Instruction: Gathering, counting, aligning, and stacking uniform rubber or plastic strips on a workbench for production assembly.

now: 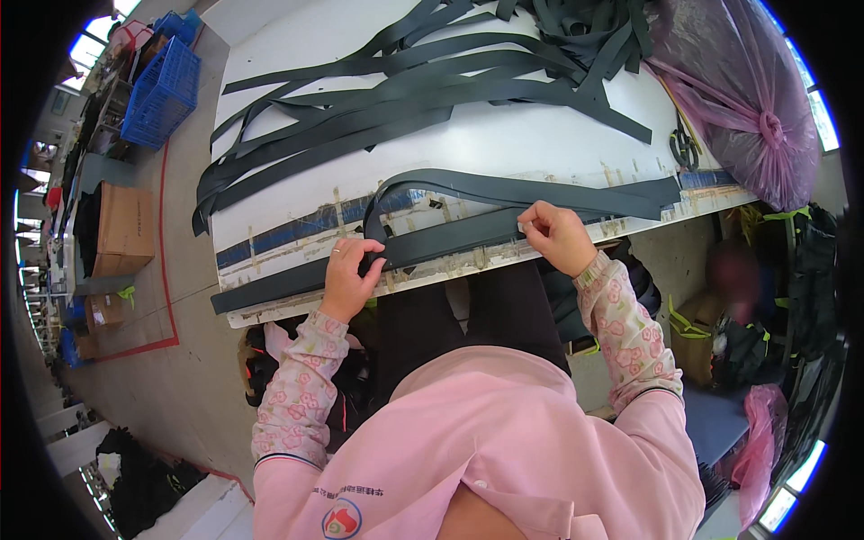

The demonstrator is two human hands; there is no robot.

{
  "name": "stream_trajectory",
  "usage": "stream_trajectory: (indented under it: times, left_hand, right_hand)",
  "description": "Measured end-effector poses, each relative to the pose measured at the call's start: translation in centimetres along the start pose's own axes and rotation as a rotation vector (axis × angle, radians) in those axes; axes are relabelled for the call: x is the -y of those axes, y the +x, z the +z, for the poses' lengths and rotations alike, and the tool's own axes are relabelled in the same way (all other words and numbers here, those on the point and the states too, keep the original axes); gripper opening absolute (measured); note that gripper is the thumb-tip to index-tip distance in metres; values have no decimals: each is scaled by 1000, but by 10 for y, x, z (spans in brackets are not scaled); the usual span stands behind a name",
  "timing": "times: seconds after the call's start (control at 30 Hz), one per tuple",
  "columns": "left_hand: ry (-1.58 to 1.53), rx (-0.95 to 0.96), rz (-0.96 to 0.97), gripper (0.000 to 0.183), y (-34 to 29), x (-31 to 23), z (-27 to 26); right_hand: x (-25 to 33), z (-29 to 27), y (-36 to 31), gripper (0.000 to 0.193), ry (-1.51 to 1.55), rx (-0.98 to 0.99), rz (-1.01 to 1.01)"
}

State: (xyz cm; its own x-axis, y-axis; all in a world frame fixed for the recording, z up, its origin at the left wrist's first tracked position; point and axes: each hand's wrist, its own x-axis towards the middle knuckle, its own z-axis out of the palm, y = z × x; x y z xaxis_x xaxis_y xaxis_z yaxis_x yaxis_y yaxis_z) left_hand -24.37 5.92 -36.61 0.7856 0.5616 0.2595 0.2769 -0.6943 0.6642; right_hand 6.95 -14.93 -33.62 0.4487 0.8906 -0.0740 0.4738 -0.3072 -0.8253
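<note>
A long dark grey-green fabric strip (450, 236) lies flat along the near edge of the white table. Behind it another strip (486, 185) curls over at its left end and comes down to my left hand (349, 277), whose thumb and fingers are pinched on that dark band. My right hand (560, 238) rests at the flat strip, thumb and fingertips pressed together. A small pale spot shows at those fingertips; whether it is a nail or a held thing is unclear.
More dark strips (360, 112) spread across the white table (531, 135), bunched in a heap (585, 31) at the far right. Black-handled scissors (684, 149) lie near a tied pink plastic bag (751, 99). On the left floor stand a blue crate (162, 93) and a cardboard box (124, 229).
</note>
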Motion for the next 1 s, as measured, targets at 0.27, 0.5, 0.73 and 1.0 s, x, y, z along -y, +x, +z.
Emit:
stream_trajectory:
  times: [0.27, 0.5, 0.73, 1.0]
  left_hand:
    - [-20, -25, -24, 20, 1, -4, 3]
    - [-19, -40, -15, 20, 0, -6, 1]
    - [-27, -31, -30, 25, -1, -5, -2]
    - [-76, 12, -19, 32, -2, 5, -3]
  right_hand:
    - [3, 0, 1, 8, -67, -8, -94]
    - [5, 5, 1, 8, -197, 41, -43]
    - [1, -8, 6, 11, 230, 85, 149]
    - [50, 34, -8, 18, 158, 394, 19]
